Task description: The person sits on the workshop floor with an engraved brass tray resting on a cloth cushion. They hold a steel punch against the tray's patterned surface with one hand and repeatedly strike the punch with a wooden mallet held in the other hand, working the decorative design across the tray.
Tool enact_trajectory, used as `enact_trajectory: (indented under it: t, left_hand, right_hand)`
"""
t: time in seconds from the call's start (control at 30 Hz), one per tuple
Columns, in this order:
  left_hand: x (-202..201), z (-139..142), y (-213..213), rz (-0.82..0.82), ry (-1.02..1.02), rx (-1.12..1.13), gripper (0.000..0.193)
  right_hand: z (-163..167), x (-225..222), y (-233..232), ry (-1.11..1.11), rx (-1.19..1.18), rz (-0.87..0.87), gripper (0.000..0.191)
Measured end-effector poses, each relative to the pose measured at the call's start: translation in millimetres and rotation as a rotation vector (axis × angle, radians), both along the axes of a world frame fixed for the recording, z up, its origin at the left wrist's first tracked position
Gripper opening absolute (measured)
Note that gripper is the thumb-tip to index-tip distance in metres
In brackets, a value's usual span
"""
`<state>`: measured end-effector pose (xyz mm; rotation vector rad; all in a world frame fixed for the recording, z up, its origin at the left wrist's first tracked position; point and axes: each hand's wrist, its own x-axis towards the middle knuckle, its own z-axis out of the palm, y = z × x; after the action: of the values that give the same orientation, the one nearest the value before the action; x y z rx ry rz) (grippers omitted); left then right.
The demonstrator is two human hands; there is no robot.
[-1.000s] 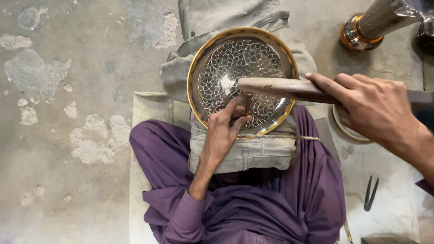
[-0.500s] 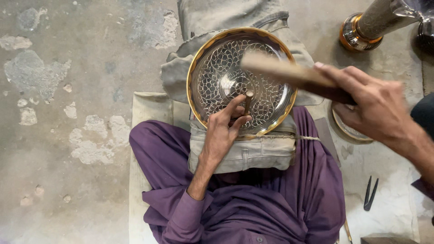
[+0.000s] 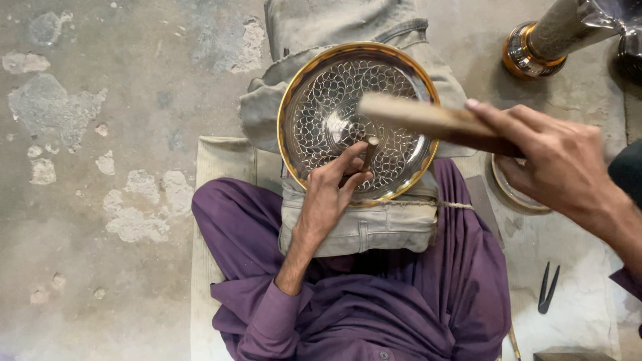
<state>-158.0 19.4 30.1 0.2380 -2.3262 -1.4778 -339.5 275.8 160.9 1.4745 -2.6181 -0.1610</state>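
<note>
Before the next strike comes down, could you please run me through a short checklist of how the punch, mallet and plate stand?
1. Punch gripped by the left hand, tip down on the engraved plate: ok.
2. Wooden mallet held in the right hand, raised above the plate and clear of the punch head: ok.
3. Plate resting on the folded cloth pad over the lap: ok; whether it sits level, cannot tell.
4. Left fingertips close under the punch head: not ok, little margin.
5. Exact spot of the punch tip on the pattern: cannot tell, fingers hide it.
</note>
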Motion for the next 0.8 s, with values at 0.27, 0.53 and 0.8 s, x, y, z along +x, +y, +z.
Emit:
enact_trajectory:
  t: [0.27, 0.53, 0.8]
  left_hand:
    - [-0.4, 4.4, -2.8, -0.017, -0.011, 0.014, 0.054]
    - [-2.2, 3.6, -4.9, -0.027, -0.022, -0.019, 0.054]
    - [-2.6, 9.9, -5.2, -0.047, -0.069, 0.011, 0.054]
  right_hand:
    - [-15.5, -0.1, 9.0, -0.13, -0.119, -0.014, 0.078]
    - [-11.0, 0.7, 8.0, -0.137, -0.136, -0.011, 0.074]
    - [-9.9, 2.5, 7.9, -0.119, -0.023, -0.007, 0.075]
